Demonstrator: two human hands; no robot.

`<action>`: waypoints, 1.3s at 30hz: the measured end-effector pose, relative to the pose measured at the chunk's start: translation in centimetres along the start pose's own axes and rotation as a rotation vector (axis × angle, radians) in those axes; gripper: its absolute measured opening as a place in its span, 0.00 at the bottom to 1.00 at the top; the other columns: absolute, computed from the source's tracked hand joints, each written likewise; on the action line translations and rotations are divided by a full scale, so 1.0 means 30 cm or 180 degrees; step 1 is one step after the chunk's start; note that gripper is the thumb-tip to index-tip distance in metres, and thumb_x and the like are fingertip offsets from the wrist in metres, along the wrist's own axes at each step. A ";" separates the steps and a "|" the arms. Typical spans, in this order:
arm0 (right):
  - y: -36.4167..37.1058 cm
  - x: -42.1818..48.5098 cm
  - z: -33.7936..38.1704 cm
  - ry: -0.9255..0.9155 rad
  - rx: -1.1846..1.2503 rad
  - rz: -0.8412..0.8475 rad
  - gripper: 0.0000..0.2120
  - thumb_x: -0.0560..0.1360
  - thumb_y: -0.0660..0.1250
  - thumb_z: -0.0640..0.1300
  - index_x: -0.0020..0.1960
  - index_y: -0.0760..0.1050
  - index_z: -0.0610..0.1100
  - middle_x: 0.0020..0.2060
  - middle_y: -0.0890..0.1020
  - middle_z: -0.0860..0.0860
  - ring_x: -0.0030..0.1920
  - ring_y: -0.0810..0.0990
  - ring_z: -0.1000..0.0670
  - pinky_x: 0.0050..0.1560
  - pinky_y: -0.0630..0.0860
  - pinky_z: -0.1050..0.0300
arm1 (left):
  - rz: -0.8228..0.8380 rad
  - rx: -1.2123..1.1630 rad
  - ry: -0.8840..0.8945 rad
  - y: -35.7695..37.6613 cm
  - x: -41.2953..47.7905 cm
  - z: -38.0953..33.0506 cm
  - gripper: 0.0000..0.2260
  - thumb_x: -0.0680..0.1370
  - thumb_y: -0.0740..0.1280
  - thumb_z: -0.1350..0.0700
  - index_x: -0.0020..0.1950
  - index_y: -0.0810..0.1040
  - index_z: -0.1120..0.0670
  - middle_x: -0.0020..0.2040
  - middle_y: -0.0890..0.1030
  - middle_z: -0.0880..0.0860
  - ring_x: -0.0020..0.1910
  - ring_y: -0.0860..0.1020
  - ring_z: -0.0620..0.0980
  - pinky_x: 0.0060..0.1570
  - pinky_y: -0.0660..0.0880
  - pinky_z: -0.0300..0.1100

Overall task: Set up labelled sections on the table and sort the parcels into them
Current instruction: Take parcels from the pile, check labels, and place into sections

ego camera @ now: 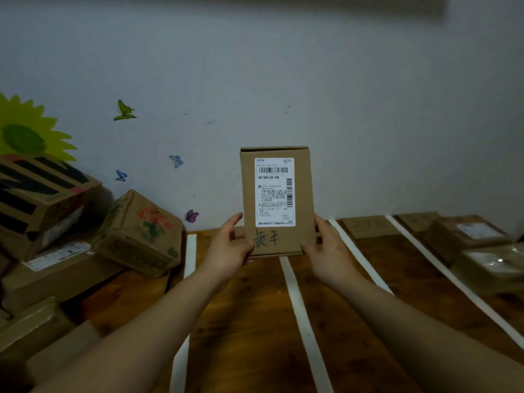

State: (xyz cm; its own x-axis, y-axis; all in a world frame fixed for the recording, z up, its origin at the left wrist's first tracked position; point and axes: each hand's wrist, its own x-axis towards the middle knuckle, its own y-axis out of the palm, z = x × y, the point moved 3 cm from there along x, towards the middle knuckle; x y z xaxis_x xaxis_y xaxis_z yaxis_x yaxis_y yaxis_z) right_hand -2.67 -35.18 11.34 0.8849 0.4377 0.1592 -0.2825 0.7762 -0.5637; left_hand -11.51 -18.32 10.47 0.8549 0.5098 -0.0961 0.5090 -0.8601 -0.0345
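Parcel (276, 199) held upright over the worktop's (249, 321) far edge, left hand (226, 248) and right hand (326, 248) each with a grip pinching its bottom corners, shipping label (274, 191) facing the camera.

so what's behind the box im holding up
Behind the box, held upright by the left hand and right hand, are the pale wall and the back edge of the table. It hides the far end of the white strip and anything lying there.

Lbl (274, 192) on box (303, 180): 461-W01-95-760, rest illeg.
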 end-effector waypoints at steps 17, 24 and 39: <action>-0.691 0.167 -0.784 0.0560 -0.0254 -0.0041 0.17 0.78 0.61 0.43 0.62 0.65 0.59 0.56 0.72 0.57 0.56 0.74 0.55 0.51 0.76 0.59 | 0.0504 0.0680 -0.0399 1.038 0.186 0.130 0.25 0.79 0.62 0.63 0.73 0.65 0.46 0.64 0.76 0.51 0.56 0.78 0.51 0.49 0.80 0.47; -0.738 0.293 -0.946 0.0690 -0.0435 0.0202 0.24 0.77 0.63 0.42 0.71 0.61 0.51 0.63 0.72 0.51 0.65 0.70 0.49 0.63 0.72 0.51 | 0.0474 0.1011 -0.0443 1.174 0.317 0.166 0.26 0.79 0.61 0.63 0.74 0.62 0.46 0.64 0.76 0.51 0.52 0.78 0.48 0.48 0.79 0.46; -0.832 0.516 -1.243 0.0228 -0.0350 0.0486 0.31 0.78 0.63 0.43 0.76 0.54 0.54 0.68 0.69 0.54 0.62 0.66 0.61 0.57 0.67 0.64 | -0.0076 0.0806 -0.0380 1.437 0.504 0.299 0.27 0.78 0.61 0.67 0.73 0.63 0.47 0.66 0.71 0.49 0.57 0.76 0.48 0.48 0.80 0.42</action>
State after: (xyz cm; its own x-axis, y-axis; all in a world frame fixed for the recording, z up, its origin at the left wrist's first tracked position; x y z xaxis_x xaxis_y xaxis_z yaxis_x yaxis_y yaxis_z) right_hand 31.88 -64.71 -2.36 0.8601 0.5101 0.0090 -0.3769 0.6473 -0.6625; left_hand 22.46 -47.86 -1.39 0.8175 0.5369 -0.2082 0.4747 -0.8330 -0.2841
